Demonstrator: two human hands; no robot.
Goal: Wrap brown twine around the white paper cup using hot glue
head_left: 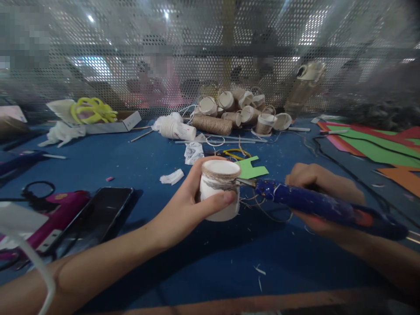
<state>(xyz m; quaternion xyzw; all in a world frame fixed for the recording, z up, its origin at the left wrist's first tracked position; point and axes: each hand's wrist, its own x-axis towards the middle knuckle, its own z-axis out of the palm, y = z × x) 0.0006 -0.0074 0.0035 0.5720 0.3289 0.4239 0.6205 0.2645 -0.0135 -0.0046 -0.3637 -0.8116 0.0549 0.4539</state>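
A white paper cup with brown twine wound round its upper part is held at the centre. My left hand wraps round its left side, the thumb across the front. My right hand is closed round a blue glue gun, partly hidden behind it. The gun's metal nozzle meets the twine at the cup's right side. Loose twine trails to the right of the cup, below the gun.
Behind lie twine-covered cups, a twine roll, stacked cups and yellow-handled scissors. A phone and magenta glue gun are at left. Coloured sheets and a black cable lie right; a mesh panel stands behind.
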